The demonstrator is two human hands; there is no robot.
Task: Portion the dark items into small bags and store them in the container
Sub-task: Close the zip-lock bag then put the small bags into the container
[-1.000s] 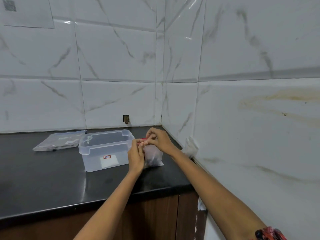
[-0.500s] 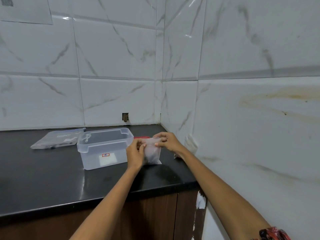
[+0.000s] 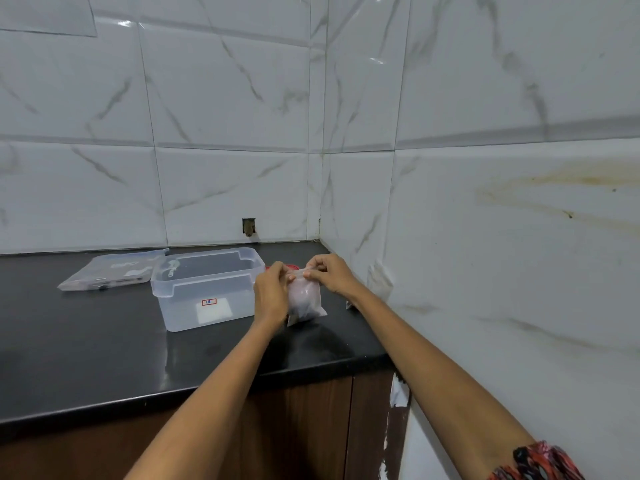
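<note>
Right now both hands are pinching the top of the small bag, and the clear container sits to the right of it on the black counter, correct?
Not quite. The head view shows the clear container to the left of the small bag, not the right. Both hands, left and right, do pinch the bag's top, on the black counter.

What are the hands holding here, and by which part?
Both hands, left hand and right hand, hold one small clear bag, pinching its top edge; its bottom rests on the black counter.
</note>
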